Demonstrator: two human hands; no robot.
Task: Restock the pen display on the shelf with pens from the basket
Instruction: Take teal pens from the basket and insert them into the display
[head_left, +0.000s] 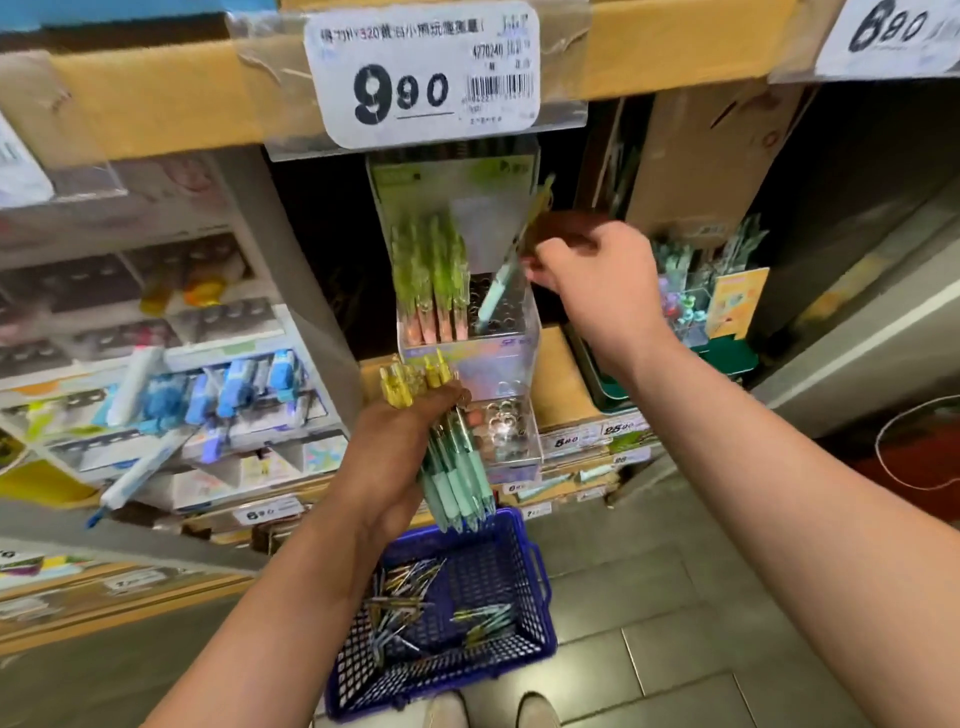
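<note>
A clear pen display (511, 353) stands on the shelf at centre, with several green pens upright in its left holes. My right hand (592, 275) pinches a mint-green pen (496, 293) by its yellow top; the pen leans with its tip in a hole on the display's right side. Below the display, my left hand (400, 457) grips a bundle of pens (457, 478) with mint barrels and yellow caps. On the floor beneath sits a blue basket (540, 618) holding several loose pens.
A wooden shelf edge with a 9.90 price tag (421, 73) hangs just above the display. Blue and white stationery racks (171, 395) fill the left. A smaller pen stand (696, 306) and a cardboard box (711, 156) sit to the right. My shoes show beside the basket.
</note>
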